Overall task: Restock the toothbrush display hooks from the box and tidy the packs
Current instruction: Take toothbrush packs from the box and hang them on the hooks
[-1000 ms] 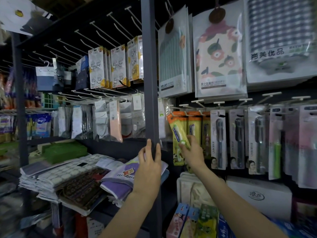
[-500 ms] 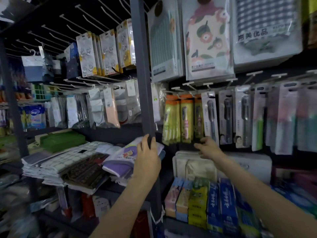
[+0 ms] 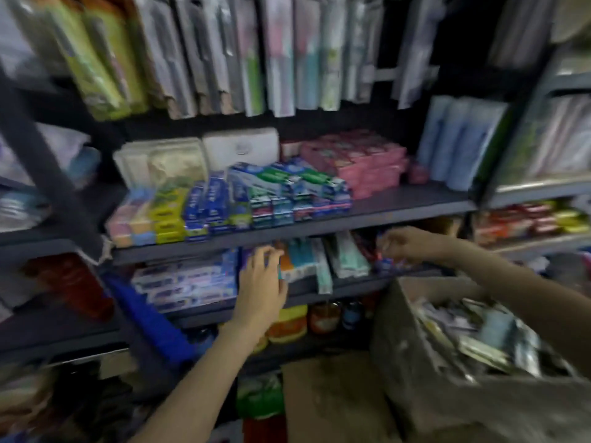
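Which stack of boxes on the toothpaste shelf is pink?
The pink stack, at the right end of the row on the shelf. The stacks left of it are blue, green and yellow.

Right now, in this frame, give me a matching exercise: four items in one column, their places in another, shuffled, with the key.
Items:
1. pink boxes
2. cardboard box
3. hanging packs
4. left hand

Places:
A. at the lower shelf, by the packs lying there
B. top row, above the shelves
C. bottom right, open, full of packs
D. upper shelf, right of the blue and green cartons

Pairs: 1-D, 2-C, 3-B, 4-A
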Demonstrator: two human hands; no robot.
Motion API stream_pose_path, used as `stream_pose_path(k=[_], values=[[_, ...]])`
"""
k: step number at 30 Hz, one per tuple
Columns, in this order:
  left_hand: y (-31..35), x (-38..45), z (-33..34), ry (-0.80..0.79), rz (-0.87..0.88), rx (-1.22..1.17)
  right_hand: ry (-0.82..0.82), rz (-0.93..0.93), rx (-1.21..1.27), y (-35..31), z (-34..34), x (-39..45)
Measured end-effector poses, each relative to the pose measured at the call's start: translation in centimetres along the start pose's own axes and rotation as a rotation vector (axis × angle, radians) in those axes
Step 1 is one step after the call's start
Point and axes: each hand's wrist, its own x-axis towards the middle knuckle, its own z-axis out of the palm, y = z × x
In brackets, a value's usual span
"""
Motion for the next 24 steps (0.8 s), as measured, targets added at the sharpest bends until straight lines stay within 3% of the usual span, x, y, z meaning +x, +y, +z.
stream_pose_path(k=[4, 6, 8, 10, 12, 17, 20, 22, 24], values=[[5.2, 0.0, 5.8, -0.210, 0.084, 0.010, -0.023, 0.243, 0.129, 10.6, -0.9, -3.8], [7.5, 1.0, 8.1, -0.258, 0.114, 0.031, -0.113, 0.383, 0.197, 15.4, -2.0, -4.3], [10.0, 2.4, 10.4, -0.283, 0.136, 0.042, -0.180, 0.376, 0.186, 21.2, -2.6, -3.4], [12.7, 3.7, 13.0, -0.306, 0.148, 0.032, -0.126, 0.478, 0.156, 24.0, -2.4, -3.7], [15.5, 4.6, 16.0, -0.322, 0.145, 0.003, -0.053, 0.408, -0.130, 26.3, -2.2, -3.9], [21.6, 4.1, 23.8, -0.546, 0.054, -0.067, -0.295, 0.274, -0.323, 34.9, 1.3, -2.9], [23.5, 3.6, 26.3, -0.614, -0.004, -0.119, -0.338, 0.167, -0.510, 37.7, 3.7, -2.2], [24.3, 3.4, 27.1, -0.614, -0.036, -0.134, -0.296, 0.125, -0.471, 38.6, 4.4, -1.5], [25.1, 3.7, 27.7, -0.578, -0.058, -0.167, -0.206, 0.109, -0.223, 38.8, 4.0, -0.5]])
